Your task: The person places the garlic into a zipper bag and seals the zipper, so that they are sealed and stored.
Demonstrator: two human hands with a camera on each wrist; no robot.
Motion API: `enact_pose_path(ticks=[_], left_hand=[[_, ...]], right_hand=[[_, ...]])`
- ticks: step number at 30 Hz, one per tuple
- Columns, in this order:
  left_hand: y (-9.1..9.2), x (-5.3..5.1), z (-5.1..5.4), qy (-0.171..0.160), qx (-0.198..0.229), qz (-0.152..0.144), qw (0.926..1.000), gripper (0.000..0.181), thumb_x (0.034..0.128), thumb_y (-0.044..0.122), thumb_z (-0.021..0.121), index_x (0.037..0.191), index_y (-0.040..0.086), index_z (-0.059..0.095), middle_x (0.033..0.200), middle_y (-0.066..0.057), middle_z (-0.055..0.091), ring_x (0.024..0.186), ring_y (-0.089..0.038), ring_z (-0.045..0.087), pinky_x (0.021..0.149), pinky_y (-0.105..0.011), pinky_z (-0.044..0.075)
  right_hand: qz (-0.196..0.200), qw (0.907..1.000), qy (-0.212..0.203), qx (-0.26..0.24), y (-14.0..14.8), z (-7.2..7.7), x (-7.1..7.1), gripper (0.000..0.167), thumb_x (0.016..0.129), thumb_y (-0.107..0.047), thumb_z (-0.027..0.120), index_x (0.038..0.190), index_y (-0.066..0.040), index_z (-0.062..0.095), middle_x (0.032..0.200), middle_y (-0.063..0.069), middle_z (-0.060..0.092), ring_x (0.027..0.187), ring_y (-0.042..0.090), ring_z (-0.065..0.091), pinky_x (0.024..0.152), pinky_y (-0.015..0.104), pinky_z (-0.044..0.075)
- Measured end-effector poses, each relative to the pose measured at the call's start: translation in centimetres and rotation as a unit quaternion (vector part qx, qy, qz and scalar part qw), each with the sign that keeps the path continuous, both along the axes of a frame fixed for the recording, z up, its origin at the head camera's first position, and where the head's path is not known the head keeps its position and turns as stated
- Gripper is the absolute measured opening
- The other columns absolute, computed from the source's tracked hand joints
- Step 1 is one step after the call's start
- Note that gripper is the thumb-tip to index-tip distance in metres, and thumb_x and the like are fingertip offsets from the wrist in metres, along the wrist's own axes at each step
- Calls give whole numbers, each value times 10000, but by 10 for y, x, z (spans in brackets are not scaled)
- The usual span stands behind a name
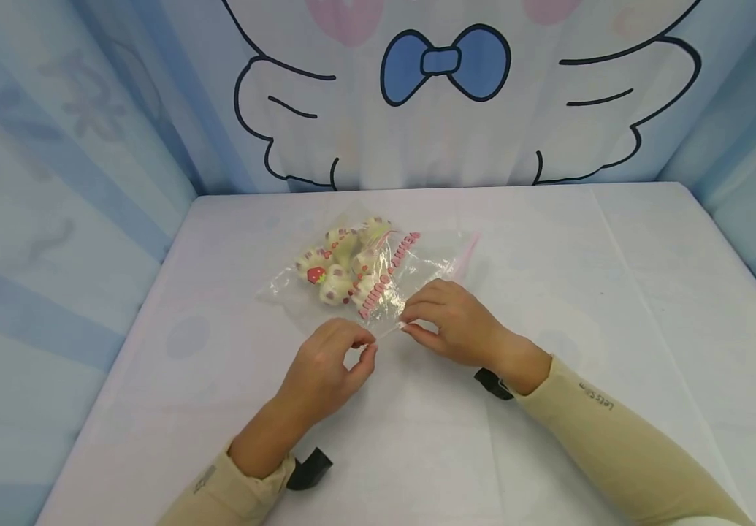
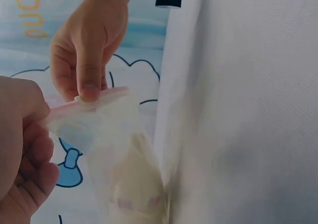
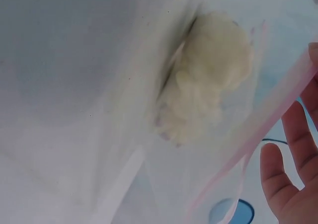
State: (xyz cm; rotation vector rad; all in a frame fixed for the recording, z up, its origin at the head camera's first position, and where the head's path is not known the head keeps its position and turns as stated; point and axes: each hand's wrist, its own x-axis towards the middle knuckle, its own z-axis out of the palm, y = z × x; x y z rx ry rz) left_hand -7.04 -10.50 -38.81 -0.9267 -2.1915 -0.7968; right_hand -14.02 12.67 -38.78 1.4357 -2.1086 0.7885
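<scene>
A clear zip bag [image 1: 437, 256] with a pink closure strip [image 2: 69, 106] lies on the table, its open-end corner raised at the near side. Inside it are several small cream-coloured figures [image 1: 336, 283] with purple and red details; their exact kind is hard to tell through the plastic. My left hand [image 1: 328, 369] pinches the bag's edge between thumb and index finger. Just to its right, my right hand [image 1: 459, 325] also pinches the strip, thumb against fingertips. In the right wrist view, some fingers of the right hand [image 3: 298, 169] lie loose beside the strip.
A white cloth covers the table [image 1: 548, 453]. Behind stands a printed curtain [image 1: 443, 139] with a blue bow, and blue curtains [image 1: 55, 219] hang at both sides. Black wrist devices [image 1: 310, 469] sit under both forearms.
</scene>
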Motion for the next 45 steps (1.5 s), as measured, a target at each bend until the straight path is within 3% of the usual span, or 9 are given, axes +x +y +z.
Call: enact_pose_path(ticks=[9, 20, 45], left_hand=[[2, -1, -3, 122, -71, 85, 9999, 212, 704, -107, 774, 817, 14, 640, 762, -53, 608, 698, -168, 597, 625, -241, 536], [2, 1, -3, 5, -182, 144, 9997, 217, 708, -84, 807, 822, 10, 649, 766, -53, 618, 700, -167, 603, 630, -234, 539], [0, 3, 0, -172, -244, 228, 9993, 234, 701, -78, 827, 833, 10, 655, 778, -54, 622, 706, -159, 603, 641, -237, 551]], right_hand=[[73, 9998, 160, 31, -6, 2, 4, 270, 698, -58, 869, 930, -51, 731, 942, 54, 670, 845, 237, 623, 724, 372, 517], [107, 9996, 234, 126, -9, 2, 5, 252, 691, -66, 886, 907, -58, 755, 927, 36, 695, 849, 225, 629, 725, 365, 515], [-306, 9992, 120, 245, 15, -1, -11, 208, 715, -64, 864, 888, -45, 749, 930, 62, 681, 870, 267, 617, 740, 411, 518]])
